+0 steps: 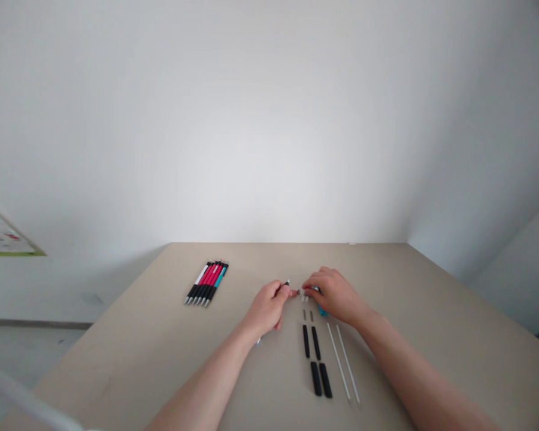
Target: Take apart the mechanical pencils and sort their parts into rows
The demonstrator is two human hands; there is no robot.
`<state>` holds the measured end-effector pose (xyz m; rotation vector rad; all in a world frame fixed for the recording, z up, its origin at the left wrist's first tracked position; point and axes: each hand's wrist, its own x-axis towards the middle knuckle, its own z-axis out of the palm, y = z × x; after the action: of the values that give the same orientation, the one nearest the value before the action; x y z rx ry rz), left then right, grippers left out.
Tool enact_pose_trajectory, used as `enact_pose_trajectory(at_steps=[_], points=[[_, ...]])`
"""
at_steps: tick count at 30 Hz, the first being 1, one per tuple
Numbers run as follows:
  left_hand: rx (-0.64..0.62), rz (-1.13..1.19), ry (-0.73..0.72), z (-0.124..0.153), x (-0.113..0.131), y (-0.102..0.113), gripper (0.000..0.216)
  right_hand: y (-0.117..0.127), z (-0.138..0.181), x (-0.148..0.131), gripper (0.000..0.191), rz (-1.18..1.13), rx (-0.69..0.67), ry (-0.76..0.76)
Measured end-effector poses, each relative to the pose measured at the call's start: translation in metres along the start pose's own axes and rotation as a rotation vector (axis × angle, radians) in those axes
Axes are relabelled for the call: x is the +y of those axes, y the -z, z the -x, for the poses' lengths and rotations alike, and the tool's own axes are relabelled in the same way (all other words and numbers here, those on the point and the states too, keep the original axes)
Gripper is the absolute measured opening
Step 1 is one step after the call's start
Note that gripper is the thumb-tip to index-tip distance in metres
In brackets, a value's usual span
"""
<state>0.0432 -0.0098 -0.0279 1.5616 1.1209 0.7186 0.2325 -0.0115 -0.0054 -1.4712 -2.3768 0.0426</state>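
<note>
My left hand [267, 307] is closed around a pen, whose pointed tip [288, 282] shows above the fingers. The pen's other end [259, 340] pokes out below the palm. My right hand [331, 293] has its thumb and fingertips pinched together beside a few small clear pieces [304, 298]; what lies between the fingertips is too small to make out. Partly hidden under that hand are turquoise pen parts [322, 310]. Just below the clear pieces, two small springs [311, 316] lie side by side.
Black grip sleeves [315, 343] and wider black pieces [326, 380] lie in pairs on the beige table [170, 371]. Right of them are two thin white refills [348, 364]. A row of several assembled pens [207, 283] rests at left. A wall [269, 149] stands behind the table.
</note>
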Motion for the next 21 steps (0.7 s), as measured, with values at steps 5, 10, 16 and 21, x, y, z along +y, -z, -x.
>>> enact_pose_trajectory(at_steps=[5, 10, 16, 21], points=[[-0.041, 0.0, -0.03, 0.0004, -0.0013, 0.0007, 0.033, 0.0001, 0.0003, 0.0002, 0.015, -0.005, -0.007, -0.007], [-0.067, -0.03, -0.051, -0.0002, -0.0026, 0.0021, 0.033, 0.0017, 0.0012, 0.0046, 0.016, 0.01, -0.014, -0.018], [-0.065, -0.008, -0.06, 0.0001, -0.0028, 0.0022, 0.032, 0.0009, 0.0017, 0.0052, 0.017, 0.018, -0.028, -0.023], [-0.076, -0.018, -0.059, -0.0004, -0.0031, 0.0022, 0.03, -0.0022, 0.0006, 0.0039, 0.017, 0.015, -0.04, -0.021]])
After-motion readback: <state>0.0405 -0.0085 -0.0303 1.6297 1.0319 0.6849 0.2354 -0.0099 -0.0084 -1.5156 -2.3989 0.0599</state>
